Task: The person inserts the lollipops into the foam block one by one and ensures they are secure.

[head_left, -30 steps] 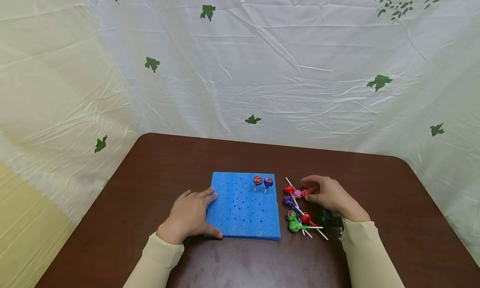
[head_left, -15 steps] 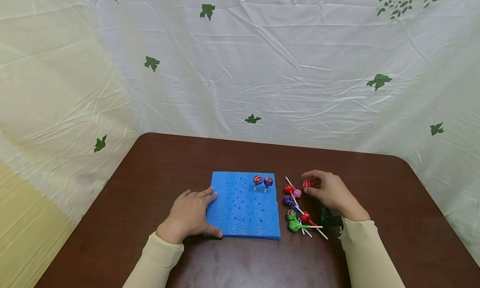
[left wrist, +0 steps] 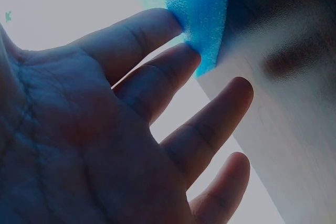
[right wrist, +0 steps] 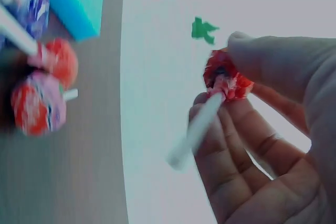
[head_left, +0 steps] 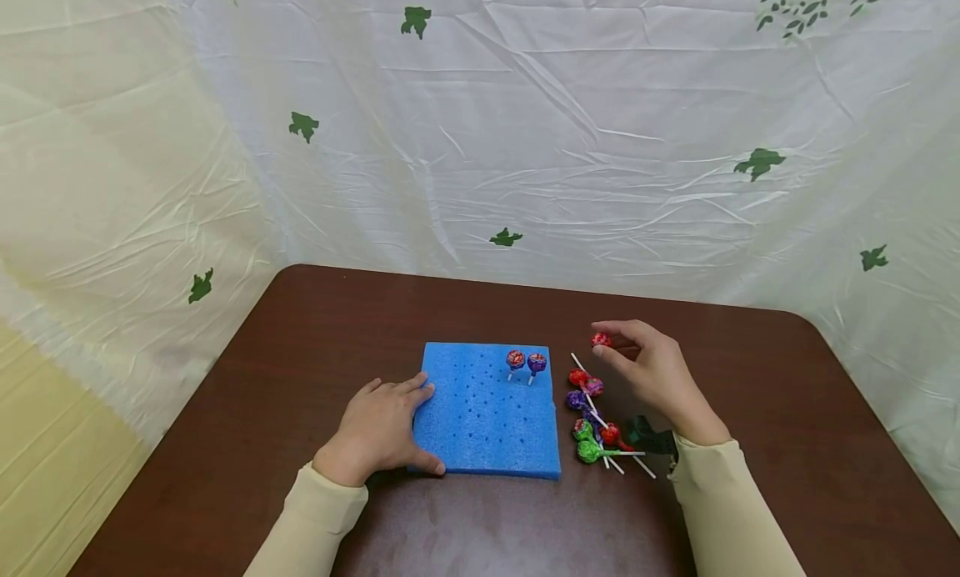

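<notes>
My right hand (head_left: 660,373) pinches a red-wrapped lollipop (right wrist: 223,77) by its head, above the table to the right of the foam block. In the right wrist view its white stick (right wrist: 197,129) points down and toward the camera. My left hand (head_left: 386,431) rests at the left edge of a blue foam block (head_left: 487,410) dotted with small holes, fingers spread and straight. Two lollipops stand upright near the block's far right corner, one red (head_left: 515,359) and one purple (head_left: 536,363).
Right of the block lies a loose pile of lollipops, among them a green one (head_left: 588,451), a purple one (head_left: 576,400) and a pink one (head_left: 593,386). Their sticks cross. The brown table (head_left: 360,310) ends at a white curtain (head_left: 600,143) behind.
My right hand has lifted the red lollipop off the pile and carried it up and away toward the back of the table. The left hand has stayed at the block's edge.
</notes>
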`<state>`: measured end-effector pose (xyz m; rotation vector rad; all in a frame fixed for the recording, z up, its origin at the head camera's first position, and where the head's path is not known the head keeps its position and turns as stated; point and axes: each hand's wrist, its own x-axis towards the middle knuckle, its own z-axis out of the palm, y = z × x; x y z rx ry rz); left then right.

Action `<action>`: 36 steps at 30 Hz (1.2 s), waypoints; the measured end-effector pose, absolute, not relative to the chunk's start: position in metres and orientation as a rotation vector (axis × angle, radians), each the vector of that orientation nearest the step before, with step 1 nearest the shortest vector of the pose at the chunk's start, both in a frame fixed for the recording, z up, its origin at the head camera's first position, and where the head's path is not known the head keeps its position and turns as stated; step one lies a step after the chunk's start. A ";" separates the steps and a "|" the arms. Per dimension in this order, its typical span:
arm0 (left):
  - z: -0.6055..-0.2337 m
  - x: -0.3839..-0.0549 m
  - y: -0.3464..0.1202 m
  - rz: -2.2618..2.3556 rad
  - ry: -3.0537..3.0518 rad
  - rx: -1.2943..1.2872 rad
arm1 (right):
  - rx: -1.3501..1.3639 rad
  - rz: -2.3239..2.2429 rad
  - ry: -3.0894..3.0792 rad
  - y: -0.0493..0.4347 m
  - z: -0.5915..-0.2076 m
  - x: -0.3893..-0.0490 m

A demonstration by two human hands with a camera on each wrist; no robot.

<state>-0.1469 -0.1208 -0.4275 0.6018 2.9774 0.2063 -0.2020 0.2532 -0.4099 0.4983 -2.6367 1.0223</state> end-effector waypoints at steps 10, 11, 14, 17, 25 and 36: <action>-0.426 -0.147 -0.120 0.218 2.967 0.585 | 0.518 1.264 -2.565 0.234 -0.406 -0.197; -0.425 -0.147 -0.120 0.220 2.967 0.584 | 0.519 1.305 -2.561 0.233 -0.406 -0.196; -0.425 -0.147 -0.120 0.225 2.965 0.581 | 0.533 1.398 -2.547 0.229 -0.405 -0.194; -0.425 -0.147 -0.120 0.233 2.962 0.581 | 0.544 1.437 -2.542 0.226 -0.404 -0.193; -0.425 -0.147 -0.120 0.227 2.962 0.585 | 0.578 1.399 -2.600 0.217 -0.403 -0.191; -0.423 -0.147 -0.120 0.235 2.959 0.580 | 0.631 1.338 -2.646 0.205 -0.404 -0.186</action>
